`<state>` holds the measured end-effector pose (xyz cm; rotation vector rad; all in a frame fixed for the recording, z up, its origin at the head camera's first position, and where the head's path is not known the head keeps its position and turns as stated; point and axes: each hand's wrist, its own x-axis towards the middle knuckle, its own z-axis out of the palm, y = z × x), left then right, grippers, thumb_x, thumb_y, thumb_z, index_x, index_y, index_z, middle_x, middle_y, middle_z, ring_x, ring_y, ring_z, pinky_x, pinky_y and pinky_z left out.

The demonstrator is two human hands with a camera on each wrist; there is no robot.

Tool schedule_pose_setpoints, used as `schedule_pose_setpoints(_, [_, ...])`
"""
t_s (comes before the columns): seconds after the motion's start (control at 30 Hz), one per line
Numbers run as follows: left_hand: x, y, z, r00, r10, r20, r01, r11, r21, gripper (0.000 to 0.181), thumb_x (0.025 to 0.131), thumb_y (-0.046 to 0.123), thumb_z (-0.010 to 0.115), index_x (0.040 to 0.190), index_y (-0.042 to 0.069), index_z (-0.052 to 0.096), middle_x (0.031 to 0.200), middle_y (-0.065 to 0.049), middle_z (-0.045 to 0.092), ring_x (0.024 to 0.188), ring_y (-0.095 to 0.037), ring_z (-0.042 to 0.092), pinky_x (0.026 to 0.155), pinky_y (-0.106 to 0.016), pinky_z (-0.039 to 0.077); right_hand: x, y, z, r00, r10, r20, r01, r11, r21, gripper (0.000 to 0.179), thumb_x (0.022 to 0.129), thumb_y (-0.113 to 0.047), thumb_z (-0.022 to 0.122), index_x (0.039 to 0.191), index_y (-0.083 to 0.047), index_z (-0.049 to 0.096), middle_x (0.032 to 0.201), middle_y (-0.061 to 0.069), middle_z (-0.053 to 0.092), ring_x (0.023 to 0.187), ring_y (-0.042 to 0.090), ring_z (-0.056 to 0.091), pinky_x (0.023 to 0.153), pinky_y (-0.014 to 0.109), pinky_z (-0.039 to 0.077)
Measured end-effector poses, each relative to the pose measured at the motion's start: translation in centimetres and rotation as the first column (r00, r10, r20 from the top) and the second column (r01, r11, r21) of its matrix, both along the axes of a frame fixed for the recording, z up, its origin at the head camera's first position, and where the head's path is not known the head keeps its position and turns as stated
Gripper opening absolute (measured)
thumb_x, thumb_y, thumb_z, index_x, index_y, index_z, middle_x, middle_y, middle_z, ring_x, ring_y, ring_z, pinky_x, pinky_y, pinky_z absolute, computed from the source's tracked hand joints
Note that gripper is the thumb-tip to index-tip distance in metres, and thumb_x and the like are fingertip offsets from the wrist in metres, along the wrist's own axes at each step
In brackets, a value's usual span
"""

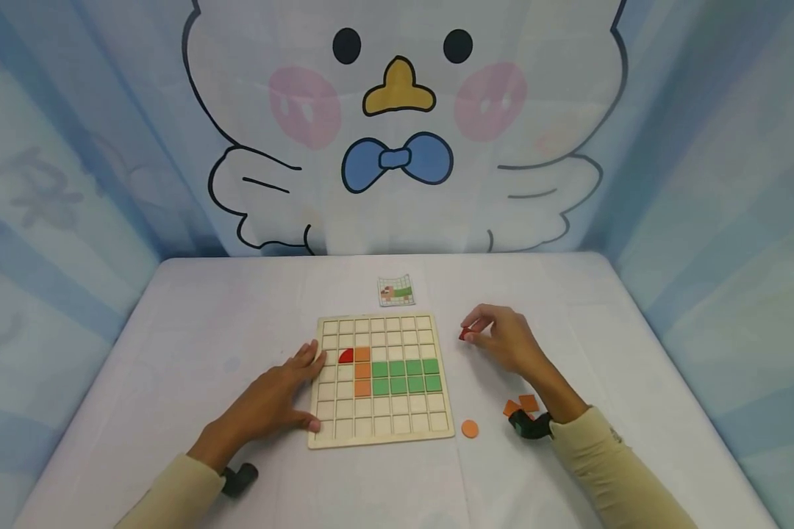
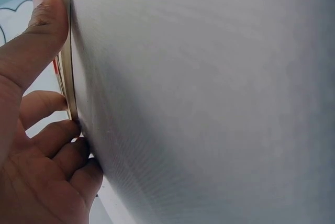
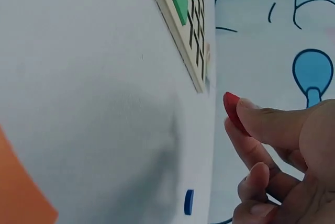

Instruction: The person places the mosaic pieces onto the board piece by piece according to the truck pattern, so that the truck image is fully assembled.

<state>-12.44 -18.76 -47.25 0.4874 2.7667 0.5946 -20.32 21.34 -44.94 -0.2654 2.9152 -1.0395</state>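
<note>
A wooden grid board (image 1: 384, 433) lies flat on the table. Several green squares (image 1: 406, 376) fill two rows on its right, beside a column of orange squares (image 1: 362, 371); a red quarter-round piece (image 1: 346, 356) sits left of the top orange one. My left hand (image 1: 281, 393) rests along the board's left side, fingers spread at the upper edge and thumb by the lower corner. Right of the board, my right hand (image 1: 503, 339) pinches a small red piece (image 3: 234, 110) between thumb and fingertips, above the table. Its full shape is partly hidden by the fingers.
A small picture card (image 1: 395, 291) lies behind the board. Toward the front right are an orange disc (image 1: 470, 428) and loose orange pieces (image 1: 528, 402), partly covered by the right wrist's camera (image 1: 529, 425). A small blue shape (image 3: 189, 202) shows in the right wrist view.
</note>
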Motion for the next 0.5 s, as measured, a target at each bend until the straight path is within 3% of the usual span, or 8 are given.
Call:
schedule_pose_setpoints(0.1, [0.0, 0.0, 0.0, 1.0, -0.003, -0.002, 0.003, 1.0, -0.001, 0.122, 0.067, 0.045, 0.097, 0.166, 0.011, 0.034, 0.177, -0.013, 0.02, 0.163, -0.04, 0.025, 0.123, -0.068, 0.036, 0.1, -1.4, 0.1, 1.0, 0.017, 0.005, -0.017, 0.999, -0.028, 0.016, 0.09, -0.014, 0.086, 0.099, -0.016, 0.073, 0.092, 0.002, 0.078, 0.071, 0.019, 0.048, 0.062, 0.026, 0.038])
schedule_pose_setpoints(0.3, [-0.1, 0.0, 0.0, 1.0, 0.0, 0.005, 0.0, 1.0, 0.0, 0.122, 0.067, 0.046, 0.096, 0.166, 0.011, 0.034, 0.177, -0.013, 0.019, 0.164, -0.039, 0.024, 0.123, -0.068, 0.035, 0.2, -4.3, 0.3, 0.998, 0.067, -0.006, -0.067, 0.995, -0.069, 0.018, 0.09, -0.017, 0.087, 0.105, -0.019, 0.077, 0.09, -0.001, 0.074, 0.072, 0.019, 0.047, 0.067, 0.029, 0.038])
schedule_pose_setpoints(0.5, [0.0, 0.0, 0.3, 1.0, 0.0, 0.011, 0.0, 1.0, 0.008, 0.122, 0.067, 0.045, 0.097, 0.166, 0.01, 0.035, 0.177, -0.013, 0.019, 0.163, -0.04, 0.024, 0.123, -0.069, 0.035, 0.3, -6.8, 0.3, 0.992, 0.124, 0.002, -0.123, 0.986, -0.114, 0.017, 0.091, -0.015, 0.085, 0.102, -0.02, 0.072, 0.09, -0.003, 0.074, 0.068, 0.017, 0.049, 0.06, 0.026, 0.04])
